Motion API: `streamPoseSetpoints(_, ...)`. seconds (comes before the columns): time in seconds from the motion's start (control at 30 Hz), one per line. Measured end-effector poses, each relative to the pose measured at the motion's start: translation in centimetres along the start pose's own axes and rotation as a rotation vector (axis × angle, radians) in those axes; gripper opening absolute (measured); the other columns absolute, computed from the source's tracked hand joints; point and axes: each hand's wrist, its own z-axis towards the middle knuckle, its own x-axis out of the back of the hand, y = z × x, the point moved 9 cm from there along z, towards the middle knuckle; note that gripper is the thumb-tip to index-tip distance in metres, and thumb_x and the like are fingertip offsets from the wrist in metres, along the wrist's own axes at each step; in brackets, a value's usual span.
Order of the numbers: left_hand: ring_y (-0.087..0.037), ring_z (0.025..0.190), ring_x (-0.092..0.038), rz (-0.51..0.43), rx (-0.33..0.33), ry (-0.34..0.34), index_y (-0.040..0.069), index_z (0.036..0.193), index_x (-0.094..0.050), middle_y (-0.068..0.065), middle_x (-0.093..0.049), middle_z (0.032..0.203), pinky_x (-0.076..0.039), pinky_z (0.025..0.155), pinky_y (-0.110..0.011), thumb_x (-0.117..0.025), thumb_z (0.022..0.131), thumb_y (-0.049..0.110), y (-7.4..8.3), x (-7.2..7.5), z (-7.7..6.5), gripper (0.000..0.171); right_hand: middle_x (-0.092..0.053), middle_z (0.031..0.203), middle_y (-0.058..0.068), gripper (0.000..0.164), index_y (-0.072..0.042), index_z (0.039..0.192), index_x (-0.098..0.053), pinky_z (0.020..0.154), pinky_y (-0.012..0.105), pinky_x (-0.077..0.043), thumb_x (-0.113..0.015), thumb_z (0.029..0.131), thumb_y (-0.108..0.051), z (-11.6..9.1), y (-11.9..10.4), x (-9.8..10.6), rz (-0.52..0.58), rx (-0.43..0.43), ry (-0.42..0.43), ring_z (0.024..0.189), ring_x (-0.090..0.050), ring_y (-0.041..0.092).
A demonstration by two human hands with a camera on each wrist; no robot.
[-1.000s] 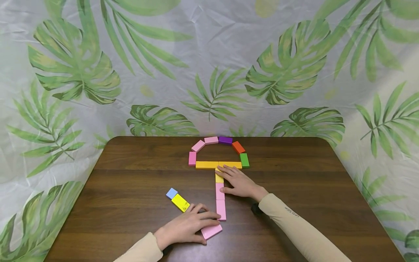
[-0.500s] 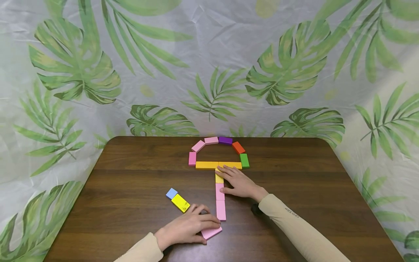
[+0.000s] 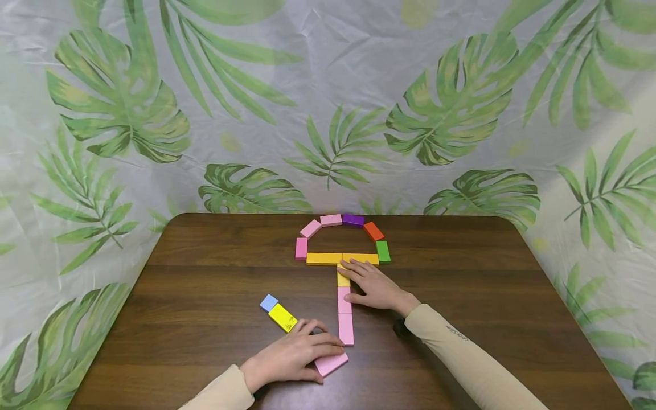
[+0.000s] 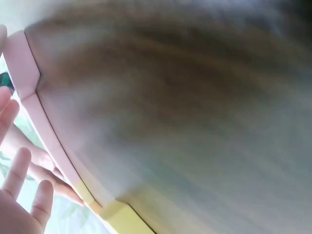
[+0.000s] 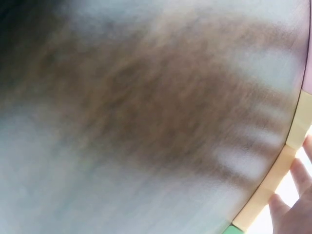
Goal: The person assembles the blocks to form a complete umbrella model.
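Observation:
In the head view my left hand (image 3: 297,352) pinches a pink block (image 3: 332,364) between thumb and fingers, near the bottom of an upright row. That row has two pink blocks (image 3: 345,329) and a light yellow block (image 3: 343,277) on top. My right hand (image 3: 376,286) lies flat from the right, fingertips over the light yellow block and thumb at the pink one below. Two orange-yellow blocks (image 3: 324,259) form a crossbar above the row. In the left wrist view the pink block (image 4: 22,63) lies angled against the row's end.
An arch of pink, purple (image 3: 353,220), red (image 3: 373,231) and green (image 3: 382,251) blocks curves above the crossbar. A blue block (image 3: 269,303) and a bright yellow block (image 3: 283,318) lie diagonally left, by my left fingers. Leaf-patterned cloth hangs behind the wooden table (image 3: 205,285).

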Motion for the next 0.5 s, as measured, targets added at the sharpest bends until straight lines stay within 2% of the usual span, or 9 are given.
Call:
streamPoseSetpoints(0.27, -0.016, 0.116, -0.043, 0.016, -0.055, -0.004, 0.026, 0.126, -0.064, 0.016, -0.057, 0.126, -0.033, 0.094, -0.036, -0.076, 0.082, 0.033, 0.32, 0.27, -0.4, 0.047, -0.023, 0.157, 0.006, 0.072, -0.015, 0.152, -0.028, 0.113, 0.048, -0.009, -0.051, 0.094, -0.052, 0.02, 0.11, -0.08, 0.006, -0.012, -0.012, 0.144, -0.014, 0.027)
streamPoseSetpoints(0.5, -0.016, 0.117, -0.043, 0.046, -0.058, 0.005, 0.026, 0.125, -0.065, 0.016, -0.057, 0.127, -0.034, 0.093, -0.035, -0.077, 0.08, 0.032, 0.39, 0.26, -0.29, 0.047, -0.023, 0.156, 0.008, 0.073, -0.015, 0.152, -0.028, 0.113, 0.048, -0.009, -0.052, 0.094, -0.051, 0.01, 0.02, 0.04, 0.016, -0.019, -0.018, 0.143, -0.015, 0.028)
